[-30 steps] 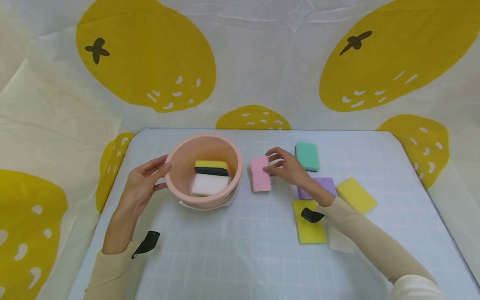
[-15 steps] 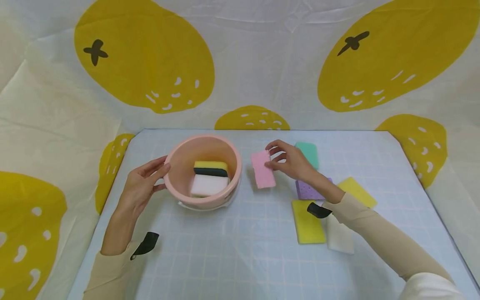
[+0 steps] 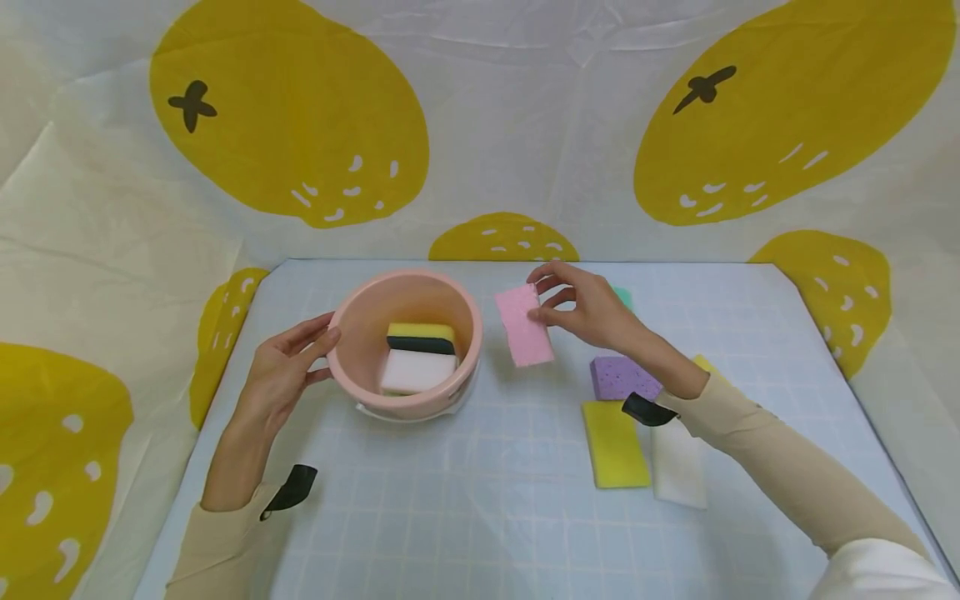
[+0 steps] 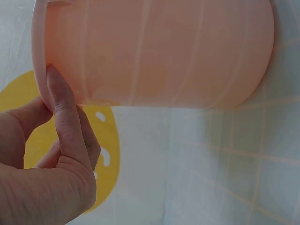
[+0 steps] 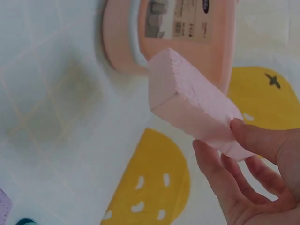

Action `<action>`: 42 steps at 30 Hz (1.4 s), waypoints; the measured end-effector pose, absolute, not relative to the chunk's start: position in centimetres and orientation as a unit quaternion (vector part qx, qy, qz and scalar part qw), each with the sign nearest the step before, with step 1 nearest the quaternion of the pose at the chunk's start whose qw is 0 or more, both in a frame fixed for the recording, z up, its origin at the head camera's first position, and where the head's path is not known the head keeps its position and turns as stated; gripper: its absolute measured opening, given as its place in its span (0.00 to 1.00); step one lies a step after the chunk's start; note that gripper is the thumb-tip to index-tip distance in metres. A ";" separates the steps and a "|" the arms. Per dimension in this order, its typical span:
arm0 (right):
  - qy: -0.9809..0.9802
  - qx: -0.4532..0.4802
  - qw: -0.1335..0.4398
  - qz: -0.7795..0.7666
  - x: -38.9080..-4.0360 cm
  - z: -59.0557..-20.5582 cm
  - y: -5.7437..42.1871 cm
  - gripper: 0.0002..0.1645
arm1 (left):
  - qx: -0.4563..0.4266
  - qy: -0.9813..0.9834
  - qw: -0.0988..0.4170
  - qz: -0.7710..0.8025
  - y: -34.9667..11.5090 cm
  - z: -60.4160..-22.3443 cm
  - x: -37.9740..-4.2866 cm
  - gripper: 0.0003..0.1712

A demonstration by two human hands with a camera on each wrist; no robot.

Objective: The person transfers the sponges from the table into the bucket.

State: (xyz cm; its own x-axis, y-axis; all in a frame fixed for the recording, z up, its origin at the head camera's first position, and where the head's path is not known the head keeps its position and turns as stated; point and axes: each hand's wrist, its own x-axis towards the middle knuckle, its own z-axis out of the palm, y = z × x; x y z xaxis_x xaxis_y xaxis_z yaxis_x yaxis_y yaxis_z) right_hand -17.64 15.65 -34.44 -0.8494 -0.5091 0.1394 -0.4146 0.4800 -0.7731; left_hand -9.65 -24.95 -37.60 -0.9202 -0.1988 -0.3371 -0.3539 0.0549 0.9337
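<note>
A pink bucket [image 3: 405, 407] stands upright left of centre, its white handle hanging low at the front. Inside it lie a yellow and dark green scouring sponge [image 3: 421, 337] and a white sponge [image 3: 418, 371]. My left hand [image 3: 281, 375] pinches the bucket's rim on its left side, thumb and fingers on either side of the rim in the left wrist view. Raised off the table, a pink sponge [image 3: 525, 325] is pinched at one end between the thumb and fingers of my right hand [image 3: 588, 308]. Its other end tilts down, to the right of the bucket.
Right of the bucket lie a purple sponge [image 3: 618, 377], a yellow sponge [image 3: 615, 444] and a white sponge [image 3: 678, 467]. My right arm partly hides a green sponge [image 3: 624, 297] and another yellow sponge [image 3: 705, 363]. A patterned cloth [image 3: 525, 125] hangs behind the table.
My right hand has lifted the pink sponge off the table, moving it up and away and tilting it. The left hand and the bucket hold their place.
</note>
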 end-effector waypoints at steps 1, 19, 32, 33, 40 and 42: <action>0.859 -0.272 0.053 -0.431 -17.6 -34.1 15.6 0.26 | -0.190 0.724 0.059 0.660 -25.0 -37.6 -9.6 0.45; 0.841 -0.292 0.088 -0.447 -17.9 -29.3 14.0 0.29 | -0.191 0.738 0.062 0.645 -24.8 -37.7 -9.7 0.45; 0.786 -0.287 0.127 -0.533 -18.5 -29.2 10.1 0.28 | -0.204 0.740 0.065 0.638 -24.7 -37.6 -9.7 0.48; 0.782 -0.286 0.131 -0.538 -18.5 -29.3 9.8 0.28 | -0.204 0.740 0.064 0.638 -24.7 -37.6 -9.7 0.48; 0.787 -0.278 0.147 -0.531 -18.8 -30.1 7.8 0.26 | -0.203 0.736 0.063 0.642 -24.6 -37.6 -9.7 0.46; 0.793 -0.277 0.147 -0.522 -18.9 -30.3 7.2 0.26 | -0.203 0.734 0.063 0.645 -24.7 -37.6 -9.7 0.46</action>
State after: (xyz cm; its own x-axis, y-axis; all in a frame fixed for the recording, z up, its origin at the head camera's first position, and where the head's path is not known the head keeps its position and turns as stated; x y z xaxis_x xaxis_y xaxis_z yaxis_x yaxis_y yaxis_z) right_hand -18.88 7.20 -30.26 -0.8028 -0.5936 0.0565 -0.2866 0.3011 -0.9095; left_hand -9.67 -24.66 -37.58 -0.9097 -0.2165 -0.3545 -0.3793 0.0848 0.9214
